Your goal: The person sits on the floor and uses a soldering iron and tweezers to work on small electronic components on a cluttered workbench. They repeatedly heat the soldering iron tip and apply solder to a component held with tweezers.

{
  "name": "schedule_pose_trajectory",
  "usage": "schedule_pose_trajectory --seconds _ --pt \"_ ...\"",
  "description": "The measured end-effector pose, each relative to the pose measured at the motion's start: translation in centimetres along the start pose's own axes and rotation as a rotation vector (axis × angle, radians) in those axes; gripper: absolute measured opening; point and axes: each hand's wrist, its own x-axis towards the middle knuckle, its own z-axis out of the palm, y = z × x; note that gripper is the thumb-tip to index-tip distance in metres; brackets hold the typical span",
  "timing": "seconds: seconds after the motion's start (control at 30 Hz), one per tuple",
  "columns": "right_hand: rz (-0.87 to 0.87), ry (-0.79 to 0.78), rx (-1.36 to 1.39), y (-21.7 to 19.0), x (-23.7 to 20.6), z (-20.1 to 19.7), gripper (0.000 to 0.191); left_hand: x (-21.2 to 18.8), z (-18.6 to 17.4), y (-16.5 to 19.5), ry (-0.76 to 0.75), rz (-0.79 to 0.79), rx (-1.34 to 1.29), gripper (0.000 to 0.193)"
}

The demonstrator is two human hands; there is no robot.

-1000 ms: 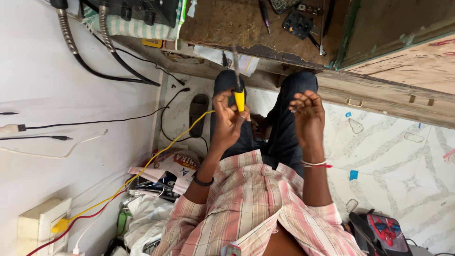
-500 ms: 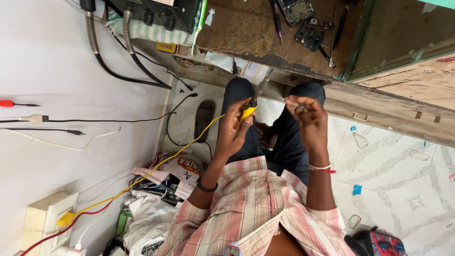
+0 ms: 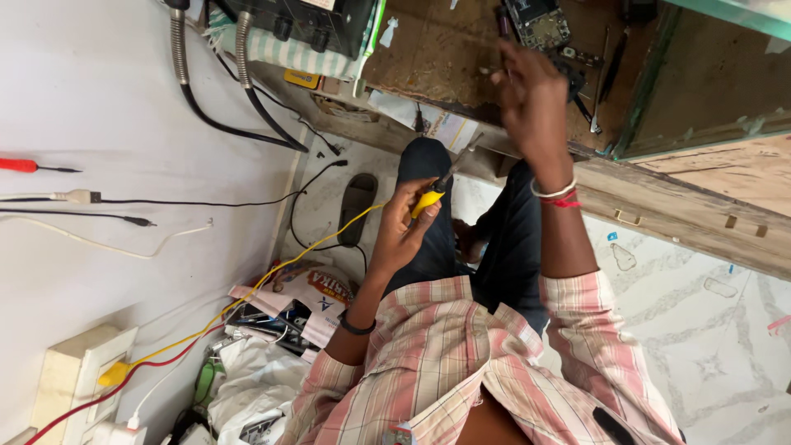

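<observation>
**poster1:** Near the middle of the frame, the left hand (image 3: pixel 404 227) was clenched around a yellow-handled soldering iron (image 3: pixel 437 191), metal tip pointing up toward the workbench edge. A yellow cord (image 3: pixel 272 276) ran from the handle down to the lower left, where its plug sat in a white wall socket box (image 3: pixel 78 379).

**poster2:** And the other hand?

**poster1:** Up top, the right hand (image 3: pixel 531 99) was raised over the wooden workbench (image 3: pixel 437 49), fingers curled. Looked like it pinched something thin and dark, but I couldn't tell what, too blurry. It sat just beside a small circuit board (image 3: pixel 540 23) lying on the bench. Red and white bangles (image 3: pixel 556 195) were on that wrist.

**poster2:** Any boxes or bins around?

**poster1:** Not really proper ones. In the lower left there was a heap of white plastic bags (image 3: pixel 255 387) with a printed packet (image 3: pixel 317 292) on top; couldn't see what was inside any of them. A black unit (image 3: pixel 305 21) with two grey hoses sat at the upper left of the bench on striped cloth. A red-handled screwdriver (image 3: pixel 25 166) hung against the wall at far left.
</observation>
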Motion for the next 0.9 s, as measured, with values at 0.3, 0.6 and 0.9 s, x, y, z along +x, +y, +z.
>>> schedule_pose_trajectory --seconds 0.3,0.6,0.9 --pt "0.232 0.225 -0.441 5.4 -3.2 -5.6 0.033 2.2 0.1 -1.7 0.006 -0.074 0.07 0.04" --pt "0.463 0.089 -0.572 9.8 -6.6 -5.3 0.02 3.5 1.7 -3.9 -0.099 -0.105 0.228 0.029" --pt "0.452 0.116 -0.71 14.1 -7.8 -4.0 0.013 4.0 3.5 -5.5 -0.057 -0.108 0.228 0.029"
